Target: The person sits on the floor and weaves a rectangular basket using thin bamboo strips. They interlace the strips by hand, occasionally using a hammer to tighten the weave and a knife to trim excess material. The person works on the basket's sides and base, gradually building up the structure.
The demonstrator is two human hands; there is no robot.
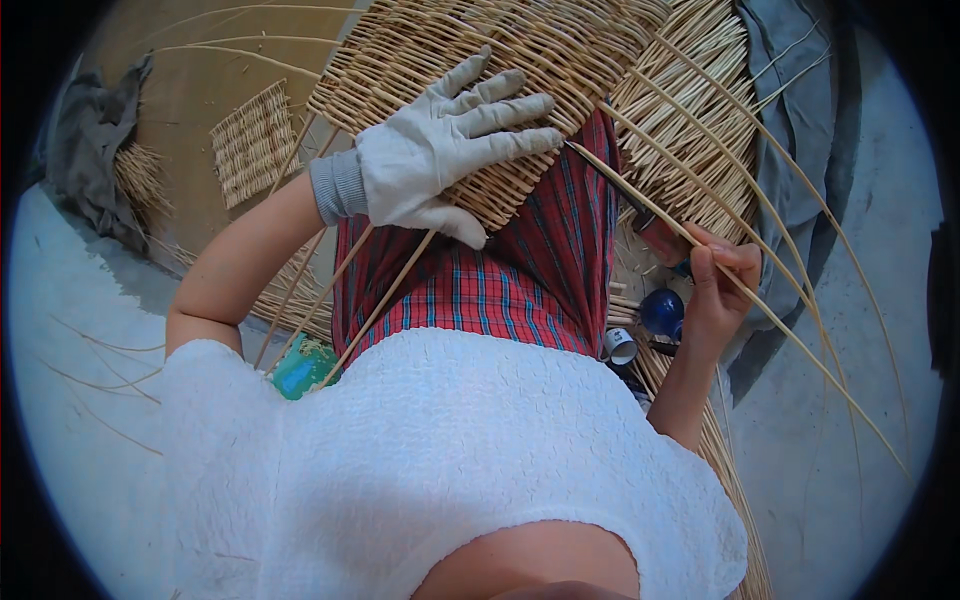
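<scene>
I'm watching the left hand [425,155] in its pale work glove, and it's lying flat across the woven panel [510,55], its fingers open and fanning out over the weave, its thumb slanting down beside the panel's near corner. The panel is resting over the far edge of the lap, that near corner pointing down onto the red plaid cloth [470,295]. Across to the right hand [725,285], bare, and I'm seeing its fingers pinching a long pale rod [810,355], which is running up toward the panel's right side, close by the left index fingertip. A dark tool [658,238] is lining up just beside the rod, and I'm not managing to tell whether the right hand is gripping that too. More rods [820,203] are curving out from the panel's right edge, while others are slanting down across the lap's left side. Over on the right, a thick bundle of rods [690,120] is lying along the left edge of a grey cloth [800,110]. Out left, a small woven square [253,143] is sitting toward the near edge of the tan sheet [180,90]. Near the right forearm, a blue round object [661,312] is showing
</scene>
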